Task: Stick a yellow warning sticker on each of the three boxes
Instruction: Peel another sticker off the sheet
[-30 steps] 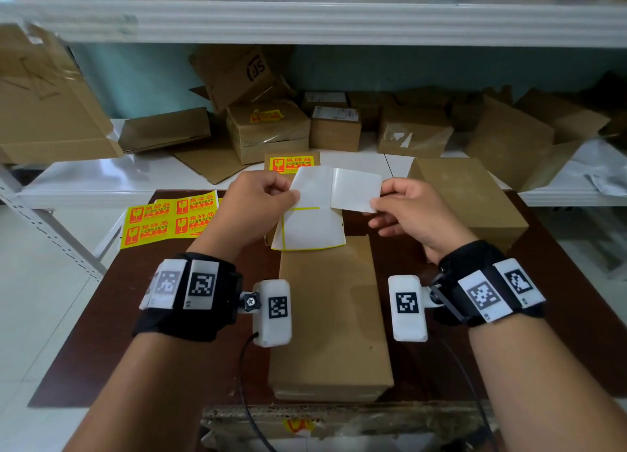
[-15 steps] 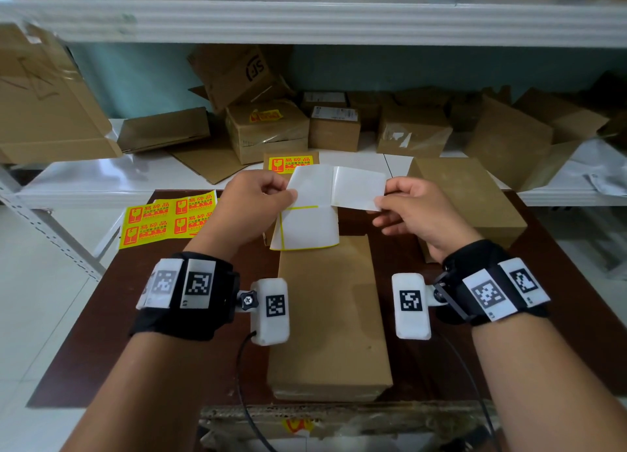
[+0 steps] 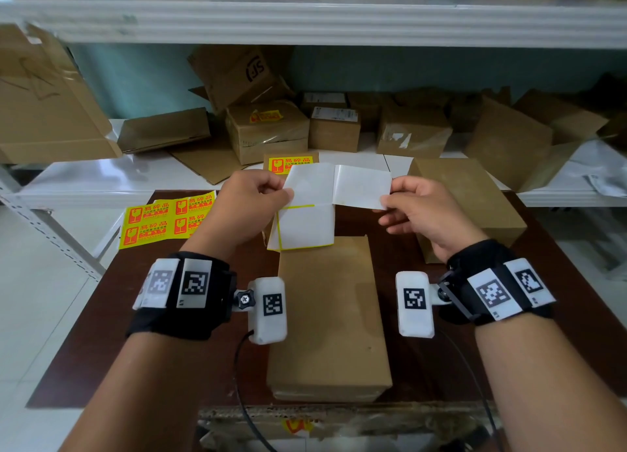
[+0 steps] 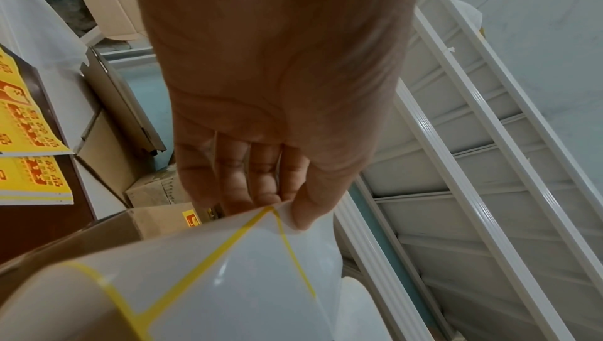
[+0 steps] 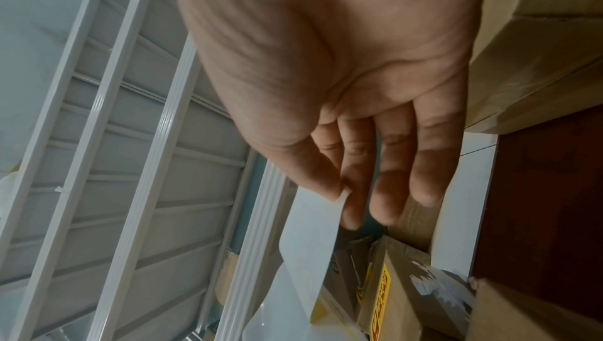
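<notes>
White metal shelving [image 3: 305, 21] stacked with cardboard cartons backs a dark brown table [image 3: 101, 333], on which a long plain box [image 3: 329, 316] lies directly below the hands and a second box [image 3: 471, 197] lies to its right. A third box [image 3: 291, 161], at the far table edge, already carries a yellow warning sticker on its near face. A spare sheet of yellow warning stickers [image 3: 166, 219] lies on the table to the left, untouched. The left hand [image 3: 244, 211] pinches a corner of the backing sheet [image 3: 305, 227] between thumb and fingertips; the left wrist view shows yellow outlines on the glossy liner where labels have come away. The right hand [image 3: 427, 214] pinches the edge of the sticker [image 3: 361, 187] between thumb and forefinger, the other fingers relaxed beneath; only its white reverse shows from the head view. Sticker and liner are held in the air above the far end of the plain box, touching neither box. Judgement: the step in hand is peeling this sticker free, with two boxes apparently unlabelled. To do it well, draw the sticker away low and steadily while the left hand keeps the liner taut, hold only its margin so the adhesive stays clean, and prevent it curling onto itself. Then lay one edge on the box top first and smooth outward to avoid creases.
</notes>
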Motion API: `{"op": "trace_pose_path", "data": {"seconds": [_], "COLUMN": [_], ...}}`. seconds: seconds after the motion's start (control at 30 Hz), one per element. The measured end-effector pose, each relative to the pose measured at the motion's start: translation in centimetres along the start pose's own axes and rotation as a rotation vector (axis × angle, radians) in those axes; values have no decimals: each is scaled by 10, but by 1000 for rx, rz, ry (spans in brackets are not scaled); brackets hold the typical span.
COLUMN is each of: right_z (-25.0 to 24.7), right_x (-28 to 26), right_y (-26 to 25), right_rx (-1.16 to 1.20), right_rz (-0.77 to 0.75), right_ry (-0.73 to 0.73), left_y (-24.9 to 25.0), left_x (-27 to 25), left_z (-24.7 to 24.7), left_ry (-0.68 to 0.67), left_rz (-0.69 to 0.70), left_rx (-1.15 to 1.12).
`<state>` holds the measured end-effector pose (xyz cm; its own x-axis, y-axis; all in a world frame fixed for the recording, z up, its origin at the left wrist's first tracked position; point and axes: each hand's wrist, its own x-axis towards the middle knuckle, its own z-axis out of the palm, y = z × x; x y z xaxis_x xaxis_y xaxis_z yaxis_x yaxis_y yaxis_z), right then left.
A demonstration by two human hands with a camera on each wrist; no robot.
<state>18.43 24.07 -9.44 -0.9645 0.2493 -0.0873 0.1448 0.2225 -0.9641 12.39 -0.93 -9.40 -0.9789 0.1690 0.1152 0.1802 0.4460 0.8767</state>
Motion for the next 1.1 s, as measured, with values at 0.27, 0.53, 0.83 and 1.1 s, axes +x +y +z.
{"op": "trace_pose_path", "data": {"seconds": [0.27, 0.53, 0.83, 1.1], "right_z": [-3, -5, -8, -10], "right_x": [5, 7, 7, 6], "right_y": [4, 6, 6, 5], "right_rx": [-9, -16, -3, 1], "right_rz": [7, 12, 26, 30], "right_ry": [19, 39, 63, 63], "left_y": [0, -2, -8, -9], "left_x": [-1, 1, 5, 5], "left_z": [-2, -3, -7, -7], "left_ry": [14, 13, 38, 49], "left_rz": [16, -8, -31, -16], "left_rx": [5, -21, -29, -15]}}
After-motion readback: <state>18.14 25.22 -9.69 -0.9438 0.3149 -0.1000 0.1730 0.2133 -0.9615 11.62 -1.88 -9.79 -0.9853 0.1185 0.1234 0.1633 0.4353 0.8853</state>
